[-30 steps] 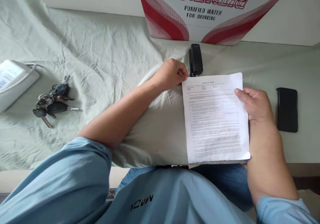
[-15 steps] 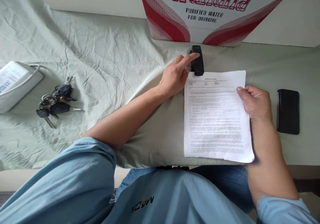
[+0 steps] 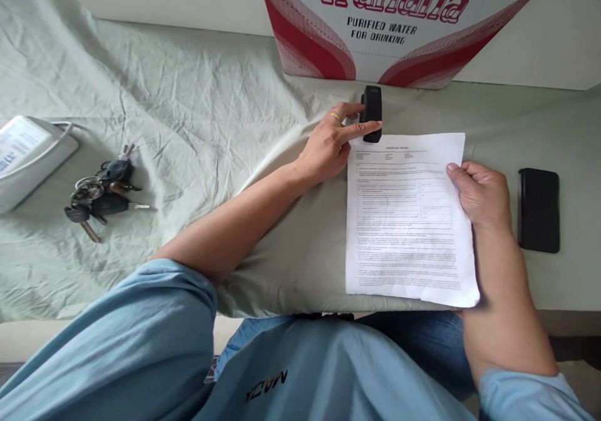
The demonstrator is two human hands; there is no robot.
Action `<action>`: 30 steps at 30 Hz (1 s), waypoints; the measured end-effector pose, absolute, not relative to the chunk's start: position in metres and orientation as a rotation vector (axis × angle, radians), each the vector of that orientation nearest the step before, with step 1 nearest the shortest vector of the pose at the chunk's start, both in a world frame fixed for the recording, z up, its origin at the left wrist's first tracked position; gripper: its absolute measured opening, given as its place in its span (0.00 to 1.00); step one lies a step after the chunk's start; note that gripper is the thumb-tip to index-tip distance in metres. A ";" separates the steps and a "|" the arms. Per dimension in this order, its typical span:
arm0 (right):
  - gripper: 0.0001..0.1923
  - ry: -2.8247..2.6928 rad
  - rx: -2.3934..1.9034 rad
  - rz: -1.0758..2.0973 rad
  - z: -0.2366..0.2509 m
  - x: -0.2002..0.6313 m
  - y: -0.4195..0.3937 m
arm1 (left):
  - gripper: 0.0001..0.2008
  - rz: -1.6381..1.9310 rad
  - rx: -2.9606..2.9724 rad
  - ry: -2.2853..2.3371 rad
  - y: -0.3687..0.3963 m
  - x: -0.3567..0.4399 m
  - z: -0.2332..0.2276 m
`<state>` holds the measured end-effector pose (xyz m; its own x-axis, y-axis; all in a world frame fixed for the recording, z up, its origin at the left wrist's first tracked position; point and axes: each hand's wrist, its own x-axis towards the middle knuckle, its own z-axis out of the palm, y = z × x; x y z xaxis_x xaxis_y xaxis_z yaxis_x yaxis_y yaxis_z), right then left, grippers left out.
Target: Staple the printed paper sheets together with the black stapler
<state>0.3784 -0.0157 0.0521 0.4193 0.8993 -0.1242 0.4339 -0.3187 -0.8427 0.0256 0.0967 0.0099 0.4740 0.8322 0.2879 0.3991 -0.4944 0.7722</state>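
Note:
My right hand (image 3: 483, 192) pinches the right edge of a small stack of printed paper sheets (image 3: 404, 227), thumb on top and the other fingers beneath. The top sheet is headed "Overleaf Notes". A small black block-shaped device (image 3: 373, 104), like a stapler or hole punch, stands at the stack's upper left edge. Across its near end lies the outstretched index finger of my left hand (image 3: 328, 139). Another finger, apart from the index, touches the device's left side. A ring shows on this hand, and its thumb is mostly hidden.
Behind the device stands a large Wahaha water carton (image 3: 375, 39). A black phone-like slab (image 3: 539, 210) lies right of my right hand. Far left are a bunch of keys (image 3: 106, 192) and a white box-like object with a cord (image 3: 28, 164). A wrinkled pale green cloth (image 3: 197, 120) covers the table.
My left index finger has moved from the device's far end to its near end, and the fingers have spread apart. My right hand keeps its hold on the paper.

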 end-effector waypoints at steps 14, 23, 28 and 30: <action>0.38 -0.983 -1.790 0.936 0.047 0.374 -0.018 | 0.29 0.707 2.278 1.249 0.085 0.034 0.008; 0.30 -1.038 -1.619 1.094 0.061 0.387 -0.045 | 0.27 1.025 1.923 0.946 0.110 0.024 -0.011; 0.32 -0.940 -1.550 0.926 0.049 0.385 -0.039 | 0.35 0.929 1.576 0.897 0.102 0.020 0.013; 0.32 -0.918 -1.560 0.887 0.042 0.383 -0.034 | 0.37 0.848 1.559 0.858 0.099 0.016 0.023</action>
